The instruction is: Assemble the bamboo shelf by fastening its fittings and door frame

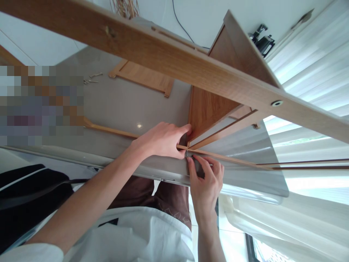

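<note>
My left hand (163,140) grips the corner of a wooden frame, its thumb and fingers on either side of the joint. There a thin wooden rail (231,157) meets an upright brown wood panel (209,103). Just below this joint is my right hand (206,174), fingers curled and thumb tip close to the index fingertip. Something small and dark may be at those fingertips, but I cannot make it out. A thick wooden beam (174,60) with a round metal fitting (277,103) crosses above both hands, close to the camera.
The grey glossy table (122,102) carries a flat wooden panel (144,75) and several small thin pieces (93,80). A black moka pot (264,45) stands at the back right. White curtains (308,65) hang on the right. A blurred-out patch covers the far left.
</note>
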A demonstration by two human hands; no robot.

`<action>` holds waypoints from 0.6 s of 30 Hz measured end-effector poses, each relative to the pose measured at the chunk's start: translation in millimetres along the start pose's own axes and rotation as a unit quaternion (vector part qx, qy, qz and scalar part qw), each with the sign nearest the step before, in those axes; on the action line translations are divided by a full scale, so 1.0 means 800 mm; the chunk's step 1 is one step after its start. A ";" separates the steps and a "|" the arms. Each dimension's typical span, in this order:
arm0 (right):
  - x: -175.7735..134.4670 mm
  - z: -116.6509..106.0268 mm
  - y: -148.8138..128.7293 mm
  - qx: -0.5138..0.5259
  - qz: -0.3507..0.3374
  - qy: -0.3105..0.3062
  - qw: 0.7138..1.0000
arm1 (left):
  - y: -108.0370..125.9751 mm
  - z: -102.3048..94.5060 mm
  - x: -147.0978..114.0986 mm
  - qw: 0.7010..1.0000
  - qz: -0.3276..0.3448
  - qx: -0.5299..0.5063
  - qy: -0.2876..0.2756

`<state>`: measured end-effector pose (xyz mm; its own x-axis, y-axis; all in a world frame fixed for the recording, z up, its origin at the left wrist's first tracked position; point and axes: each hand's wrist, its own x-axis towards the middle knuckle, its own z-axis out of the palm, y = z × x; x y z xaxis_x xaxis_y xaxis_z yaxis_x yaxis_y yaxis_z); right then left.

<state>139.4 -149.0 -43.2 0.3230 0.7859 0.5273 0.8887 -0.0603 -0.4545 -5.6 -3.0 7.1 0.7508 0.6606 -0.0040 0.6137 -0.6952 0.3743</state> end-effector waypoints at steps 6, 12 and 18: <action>0.011 -0.007 0.003 0.029 -0.056 -0.082 0.995 | 0.001 -0.003 0.000 1.000 0.008 -0.011 -0.002; 0.017 -0.009 0.013 0.051 -0.095 -0.111 0.988 | 0.002 -0.004 0.001 1.000 0.003 -0.020 -0.008; 0.017 -0.013 0.022 0.049 -0.144 -0.105 0.983 | 0.000 -0.001 0.001 1.000 0.002 -0.018 -0.005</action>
<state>162.8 -146.0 -36.5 -0.0208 0.8724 0.4884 0.8947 0.2342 -0.3803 -5.3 -2.6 8.0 0.7558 0.6547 -0.0113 0.6015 -0.6875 0.4069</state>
